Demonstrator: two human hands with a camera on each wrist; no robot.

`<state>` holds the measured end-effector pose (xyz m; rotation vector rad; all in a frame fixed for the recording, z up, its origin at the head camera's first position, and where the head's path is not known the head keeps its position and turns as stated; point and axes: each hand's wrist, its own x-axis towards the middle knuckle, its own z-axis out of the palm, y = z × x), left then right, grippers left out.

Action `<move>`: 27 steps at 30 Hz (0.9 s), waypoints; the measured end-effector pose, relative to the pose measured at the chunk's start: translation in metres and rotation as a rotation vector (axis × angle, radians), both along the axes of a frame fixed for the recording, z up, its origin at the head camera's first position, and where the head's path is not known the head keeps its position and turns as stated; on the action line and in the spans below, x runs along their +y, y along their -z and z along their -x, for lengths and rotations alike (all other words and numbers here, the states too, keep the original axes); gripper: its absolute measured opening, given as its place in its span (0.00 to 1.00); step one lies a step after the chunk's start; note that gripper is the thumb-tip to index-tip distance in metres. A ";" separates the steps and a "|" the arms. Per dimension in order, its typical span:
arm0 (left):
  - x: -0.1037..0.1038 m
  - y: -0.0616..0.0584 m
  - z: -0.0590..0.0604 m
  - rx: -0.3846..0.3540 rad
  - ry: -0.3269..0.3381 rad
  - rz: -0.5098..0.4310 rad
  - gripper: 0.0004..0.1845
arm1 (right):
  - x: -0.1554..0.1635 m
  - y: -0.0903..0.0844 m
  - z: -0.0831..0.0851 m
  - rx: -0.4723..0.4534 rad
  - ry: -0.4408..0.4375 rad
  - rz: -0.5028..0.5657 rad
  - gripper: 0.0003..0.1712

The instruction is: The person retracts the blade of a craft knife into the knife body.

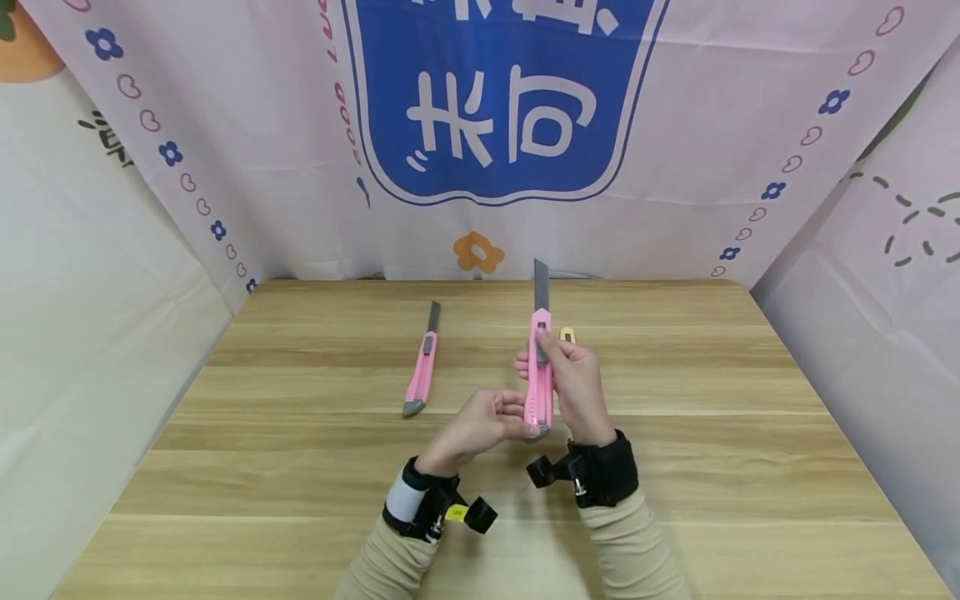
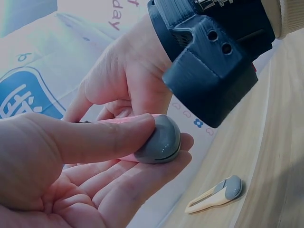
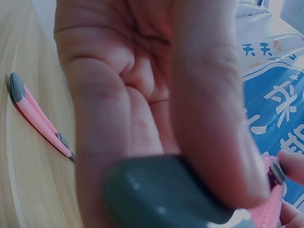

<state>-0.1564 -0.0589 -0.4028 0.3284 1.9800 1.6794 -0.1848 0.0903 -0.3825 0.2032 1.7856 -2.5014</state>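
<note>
Both hands grip the upright pink utility knife (image 1: 540,379): right hand (image 1: 573,383) wraps the body with its thumb on the slider, left hand (image 1: 480,425) pinches the grey end cap (image 2: 159,140) to steady it.

A makeshift recording booth: printed cloth (image 1: 225,167) with flowers, hearts and a blue emblem hangs behind and beside a bare wooden desk (image 1: 675,467), walling it in on three sides.

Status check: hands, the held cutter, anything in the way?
Right hand grips pink utility knife, blade out, upright. Left hand pinches its grey end cap. Second pink knife lies apart on table; nothing in the way.
</note>
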 end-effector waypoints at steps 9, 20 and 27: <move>-0.001 0.000 0.000 0.003 0.011 0.010 0.20 | -0.003 0.001 -0.002 0.080 0.051 0.056 0.11; 0.000 0.001 0.000 0.007 0.012 0.005 0.20 | -0.004 0.002 -0.002 0.080 0.061 0.082 0.10; 0.000 0.001 0.001 -0.008 0.021 0.006 0.20 | -0.003 0.002 -0.001 0.078 0.060 0.073 0.10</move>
